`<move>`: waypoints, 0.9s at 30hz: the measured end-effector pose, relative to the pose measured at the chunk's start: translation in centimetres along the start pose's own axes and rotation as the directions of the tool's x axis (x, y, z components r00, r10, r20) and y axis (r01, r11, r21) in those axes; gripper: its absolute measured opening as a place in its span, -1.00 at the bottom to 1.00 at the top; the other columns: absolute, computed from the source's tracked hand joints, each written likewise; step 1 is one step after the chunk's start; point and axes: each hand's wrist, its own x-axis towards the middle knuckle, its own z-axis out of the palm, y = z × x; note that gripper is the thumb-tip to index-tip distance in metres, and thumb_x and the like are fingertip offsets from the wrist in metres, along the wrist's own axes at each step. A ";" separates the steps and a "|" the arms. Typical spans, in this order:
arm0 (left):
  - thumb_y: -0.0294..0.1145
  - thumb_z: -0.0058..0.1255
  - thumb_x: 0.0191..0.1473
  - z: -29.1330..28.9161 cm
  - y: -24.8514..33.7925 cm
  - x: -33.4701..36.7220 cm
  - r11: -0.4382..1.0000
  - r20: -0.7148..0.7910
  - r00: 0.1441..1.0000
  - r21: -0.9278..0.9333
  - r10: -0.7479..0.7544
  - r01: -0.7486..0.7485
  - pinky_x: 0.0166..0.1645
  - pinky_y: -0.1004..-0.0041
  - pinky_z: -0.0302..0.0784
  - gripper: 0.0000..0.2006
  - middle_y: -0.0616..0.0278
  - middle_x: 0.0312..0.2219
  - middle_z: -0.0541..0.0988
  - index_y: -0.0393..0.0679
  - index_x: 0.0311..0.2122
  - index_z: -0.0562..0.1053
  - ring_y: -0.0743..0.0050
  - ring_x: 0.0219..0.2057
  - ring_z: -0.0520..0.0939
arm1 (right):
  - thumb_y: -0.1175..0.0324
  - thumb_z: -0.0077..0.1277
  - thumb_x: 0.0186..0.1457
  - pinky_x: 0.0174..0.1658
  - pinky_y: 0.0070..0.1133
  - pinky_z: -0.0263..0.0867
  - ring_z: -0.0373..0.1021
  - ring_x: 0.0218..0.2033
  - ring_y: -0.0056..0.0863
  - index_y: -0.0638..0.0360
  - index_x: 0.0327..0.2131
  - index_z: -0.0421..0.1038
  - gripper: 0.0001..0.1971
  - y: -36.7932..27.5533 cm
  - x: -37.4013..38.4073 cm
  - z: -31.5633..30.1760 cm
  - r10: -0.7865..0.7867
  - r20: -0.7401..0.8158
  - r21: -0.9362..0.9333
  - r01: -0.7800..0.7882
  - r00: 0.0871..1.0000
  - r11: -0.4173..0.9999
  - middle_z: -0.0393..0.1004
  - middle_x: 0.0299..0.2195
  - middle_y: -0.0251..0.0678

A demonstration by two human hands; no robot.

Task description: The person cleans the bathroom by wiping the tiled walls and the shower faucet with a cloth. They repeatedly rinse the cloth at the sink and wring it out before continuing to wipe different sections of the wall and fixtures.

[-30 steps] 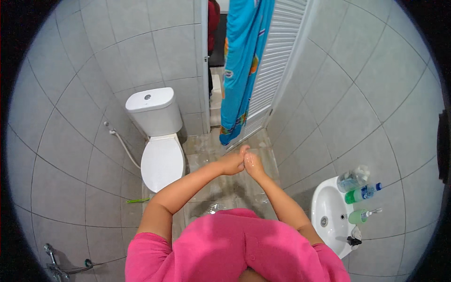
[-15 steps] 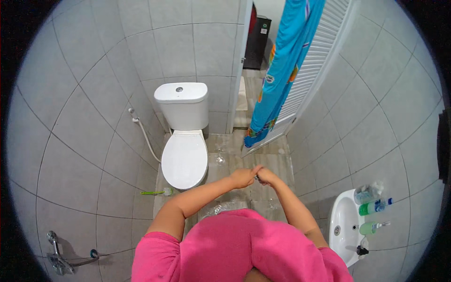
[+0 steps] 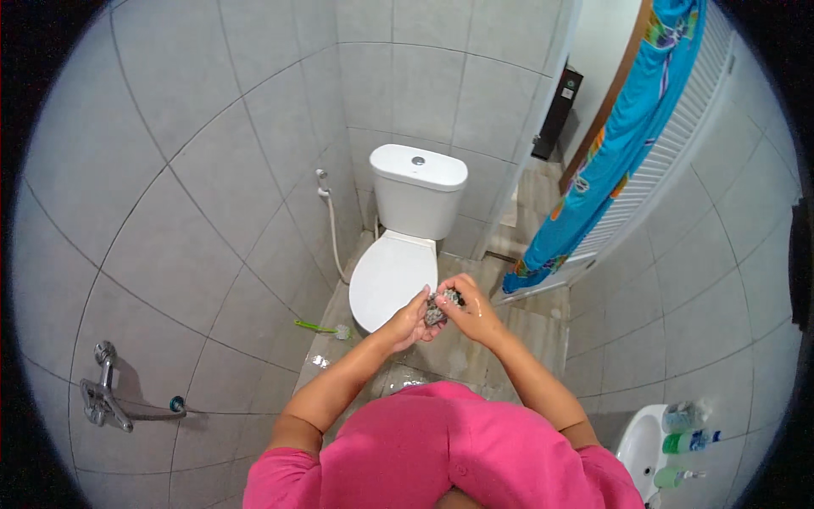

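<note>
Between my hands is a small, rough grey wad [image 3: 436, 314], which looks like a wire scourer. My left hand [image 3: 409, 324] cups it from the left, palm partly up, with the thumb along its edge. From the right, my right hand [image 3: 475, 316] curls over it, fingers and thumb pressed to its upper side. Wet glints show on the right hand. Both hands are held above the floor, beside the front right of the white toilet [image 3: 392, 280], whose lid is down. My fingers hide part of the wad.
A green-handled toilet brush [image 3: 318, 329] lies on the wet tiled floor left of the toilet. A bidet sprayer [image 3: 323, 182] and a chrome tap [image 3: 103, 394] are on the left wall. Right are a blue curtain [image 3: 606, 170] and a white sink [image 3: 638, 448] with bottles [image 3: 688, 442] beside it.
The view has swung left, so the toilet appears farther right. My hands, earlier closed together, have drawn slightly apart and turned, and the grey scourer-like wad now shows between them.
</note>
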 end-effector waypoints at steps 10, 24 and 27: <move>-0.17 -0.16 -0.04 -2.0 -1.0 -3.7 0.986 -0.280 0.947 -0.014 0.156 -0.166 -0.44 0.57 0.42 -0.74 0.41 -0.38 0.41 0.01 -0.22 0.32 0.66 -0.40 0.46 | 0.08 0.04 -0.24 -0.33 -0.42 0.23 0.26 -0.35 -0.27 0.02 -0.29 0.31 -0.61 -4.6 3.2 3.0 -0.494 0.397 -0.095 0.571 0.773 0.816 0.26 -0.32 -0.22; 0.14 -0.51 -0.02 2.3 4.8 1.6 0.948 -0.101 0.992 -0.316 -0.070 0.034 -0.80 0.71 -0.08 -0.56 0.44 -0.82 0.11 0.00 -0.63 0.20 0.72 -0.84 0.05 | -0.02 -0.07 -0.15 -0.60 -0.46 0.21 0.31 -0.62 -0.35 0.05 -0.46 0.33 -0.66 3.3 9.7 -3.3 -0.594 0.346 -0.092 0.656 0.726 0.749 0.29 -0.65 -0.34; 0.12 -0.52 0.02 4.8 7.3 5.3 0.954 -0.271 0.960 -0.262 0.071 -0.144 -0.80 0.70 -0.10 -0.57 0.48 -0.84 0.07 0.00 -0.62 0.19 0.73 -0.85 0.02 | 0.03 -0.13 -0.07 -0.61 -0.43 0.19 0.32 -0.64 -0.28 0.08 -0.58 0.34 -0.68 5.5 12.1 -5.3 -0.510 0.215 -0.142 0.544 0.833 0.827 0.34 -0.69 -0.27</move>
